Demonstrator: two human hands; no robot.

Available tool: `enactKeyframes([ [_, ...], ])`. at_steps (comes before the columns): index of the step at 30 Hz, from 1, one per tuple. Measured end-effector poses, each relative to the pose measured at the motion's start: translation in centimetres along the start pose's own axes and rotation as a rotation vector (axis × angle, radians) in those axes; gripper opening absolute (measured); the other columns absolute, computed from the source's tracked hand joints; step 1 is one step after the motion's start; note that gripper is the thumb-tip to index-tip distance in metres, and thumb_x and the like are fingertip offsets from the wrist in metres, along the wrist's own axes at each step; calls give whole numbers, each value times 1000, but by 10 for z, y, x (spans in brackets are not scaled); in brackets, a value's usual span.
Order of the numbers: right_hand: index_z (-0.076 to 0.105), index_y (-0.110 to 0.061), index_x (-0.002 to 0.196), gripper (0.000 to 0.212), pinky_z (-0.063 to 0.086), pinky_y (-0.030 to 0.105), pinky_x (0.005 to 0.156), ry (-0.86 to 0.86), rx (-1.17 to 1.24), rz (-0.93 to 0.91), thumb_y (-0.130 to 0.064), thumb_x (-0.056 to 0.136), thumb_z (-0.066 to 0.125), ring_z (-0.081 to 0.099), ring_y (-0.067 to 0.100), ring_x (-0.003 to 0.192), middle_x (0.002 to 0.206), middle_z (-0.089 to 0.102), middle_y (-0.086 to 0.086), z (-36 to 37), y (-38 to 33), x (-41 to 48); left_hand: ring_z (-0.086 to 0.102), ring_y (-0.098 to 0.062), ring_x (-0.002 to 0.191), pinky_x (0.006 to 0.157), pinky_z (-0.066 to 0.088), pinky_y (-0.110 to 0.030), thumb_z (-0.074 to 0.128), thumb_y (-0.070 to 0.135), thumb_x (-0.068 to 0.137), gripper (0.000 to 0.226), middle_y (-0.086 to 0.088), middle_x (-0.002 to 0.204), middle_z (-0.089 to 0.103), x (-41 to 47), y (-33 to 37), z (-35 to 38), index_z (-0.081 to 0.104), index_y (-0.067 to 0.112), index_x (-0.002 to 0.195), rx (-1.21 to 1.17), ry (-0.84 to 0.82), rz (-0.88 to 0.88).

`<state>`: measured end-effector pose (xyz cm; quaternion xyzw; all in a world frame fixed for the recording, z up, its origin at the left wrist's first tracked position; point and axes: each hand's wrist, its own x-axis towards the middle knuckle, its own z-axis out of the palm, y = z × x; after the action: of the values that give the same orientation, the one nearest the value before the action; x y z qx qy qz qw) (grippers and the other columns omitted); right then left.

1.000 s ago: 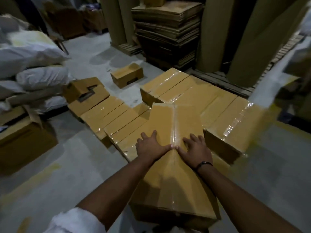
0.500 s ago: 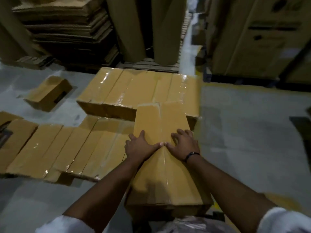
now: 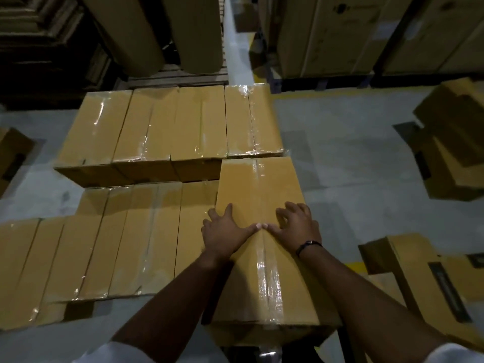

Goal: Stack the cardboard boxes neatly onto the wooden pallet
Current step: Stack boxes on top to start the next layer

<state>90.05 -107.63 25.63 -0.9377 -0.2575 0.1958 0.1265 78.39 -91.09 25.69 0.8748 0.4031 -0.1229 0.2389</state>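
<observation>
A long taped cardboard box lies lengthwise in front of me, its far end butting against a back row of taped boxes. My left hand lies flat on its top near the left edge, fingers spread. My right hand presses on the top right of the tape seam, fingers bent at the tips; the two thumbs meet at the seam. A lower row of boxes lies to the left of it. The wooden pallet under the boxes is hidden.
Tall cardboard rolls stand on a pallet behind the rows. Large cartons fill the back right. Loose open boxes sit at the right, lower right and far left. Grey concrete floor lies to the right.
The view has swung right and squared up with the rows. The box under my hands has slid forward against the back row, and my right fingers now bend at the tips.
</observation>
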Motion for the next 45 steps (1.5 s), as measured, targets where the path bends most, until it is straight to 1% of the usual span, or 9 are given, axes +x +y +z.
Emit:
enactKeyframes([
  [6, 57, -30, 134, 62, 36, 53, 107, -40, -23, -5, -71, 88, 56, 16, 23, 146, 157, 33, -5, 26, 16, 44, 38, -49, 136, 109, 39, -58, 46, 98, 69, 116, -22, 158, 25, 48, 3, 30, 16, 33, 161, 31, -106, -7],
  [11, 54, -31, 137, 62, 36, 55, 108, -64, 6, 17, -69, 89, 56, 11, 23, 148, 161, 26, -6, 46, 40, 78, 37, -47, 138, 112, 38, -55, 49, 89, 78, 105, -18, 162, 19, 78, 14, 55, 14, 37, 162, 40, -84, -15],
  [17, 49, -32, 142, 63, 39, 56, 108, -56, 22, -33, -66, 90, 57, 6, 24, 150, 163, 18, -3, 72, 67, 121, 39, -44, 137, 110, 42, -54, 49, 90, 78, 104, -15, 164, 15, 112, 19, 89, 14, 39, 161, -25, -41, -31],
  [22, 45, -32, 143, 63, 40, 58, 107, -70, 30, -36, -65, 91, 58, 2, 25, 151, 165, 12, -1, 105, 85, 146, 37, -46, 140, 110, 42, -53, 59, 82, 80, 101, -16, 165, 13, 141, 12, 121, 16, 40, 160, -19, -29, -28],
  [29, 52, -33, 140, 56, 42, 58, 105, -59, 91, -35, -57, 91, 65, 7, 25, 147, 163, 15, -2, 148, 108, 168, 33, -43, 143, 110, 42, -52, 64, 77, 80, 101, -9, 166, 6, 156, -5, 163, 14, 42, 160, -55, -17, 0],
  [32, 54, -34, 138, 53, 40, 58, 106, -58, 99, -47, -54, 91, 66, 8, 25, 147, 163, 15, -2, 159, 115, 174, 28, -43, 146, 113, 38, -52, 66, 73, 82, 103, -10, 168, 1, 158, -9, 178, 9, 42, 162, -53, -20, -3],
  [36, 52, -35, 139, 53, 38, 58, 107, -48, 94, -68, -52, 91, 67, 6, 25, 146, 164, 15, -2, 164, 114, 177, 26, -42, 148, 112, 38, -53, 68, 71, 82, 102, -11, 168, 1, 162, -15, 184, 11, 41, 162, -63, 2, 4],
  [41, 40, -36, 142, 56, 36, 60, 109, -134, 0, -98, -49, 93, 64, -2, 30, 150, 167, 1, -1, 162, 111, 158, 22, -45, 149, 112, 39, -54, 73, 65, 82, 109, -10, 170, -11, 145, -20, 179, 6, 38, 163, -3, -113, 23],
  [45, 33, -37, 145, 63, 36, 61, 110, -215, -54, -82, -49, 92, 65, -4, 33, 150, 167, -6, -1, 158, 110, 114, 31, -46, 146, 109, 43, -52, 78, 62, 79, 120, -13, 169, -20, 110, -33, 180, -5, 40, 162, 57, -261, 31],
])
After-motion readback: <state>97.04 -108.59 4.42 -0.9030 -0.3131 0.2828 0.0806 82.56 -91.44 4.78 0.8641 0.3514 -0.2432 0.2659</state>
